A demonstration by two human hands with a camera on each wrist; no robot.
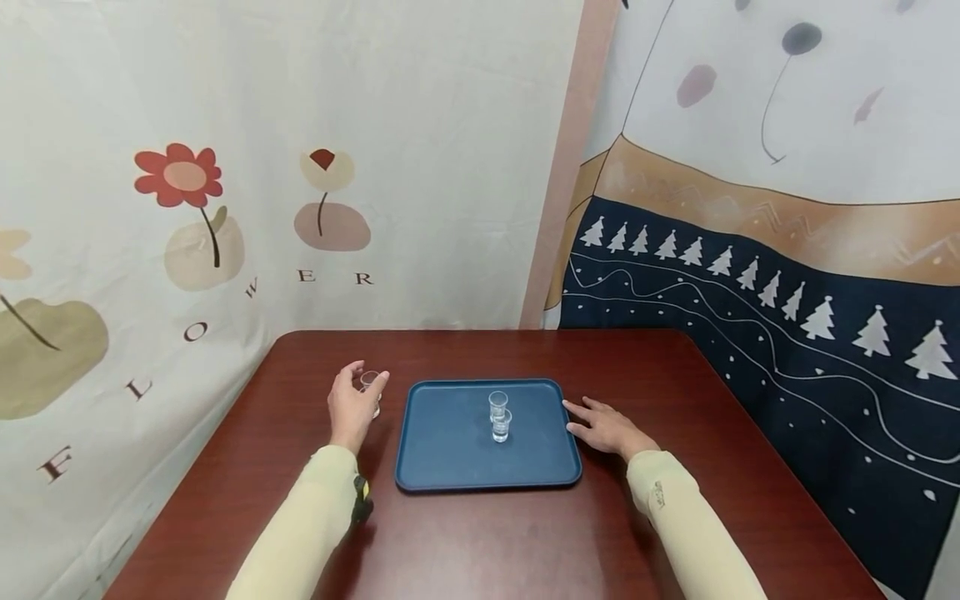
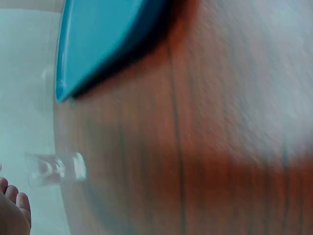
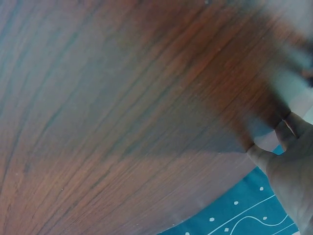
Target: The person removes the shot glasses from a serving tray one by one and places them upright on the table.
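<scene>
Loosely curved and not closed, the left hand (image 1: 354, 410) has its thumb and fingers about a small clear glass (image 2: 56, 169), with a gap between fingertips and glass in the left wrist view. That glass stands upright on the red-brown table (image 1: 495, 542), left of a blue tray (image 1: 442, 442). Two more clear glasses stand upright on the tray, right of its middle: a rear glass (image 1: 497, 402) and, just in front and partly overlapping it in the head view, a front glass (image 1: 501, 428).

Fingers spread and grasping nothing, the right hand (image 1: 606, 429) lies at the tray's right edge; whether its fingertips touch the rim I cannot tell.

Readable writing is on the pale wall cloth (image 1: 450, 150): dark serif capitals (image 1: 303, 276) run F, L, O, W, E, R, spelling FLOWER, beneath printed flowers. On the right sleeve (image 1: 686, 508), a small dark mark near the cuff is too small to read. A navy cloth (image 1: 787, 400) at right carries white trees and wavy lines.
</scene>
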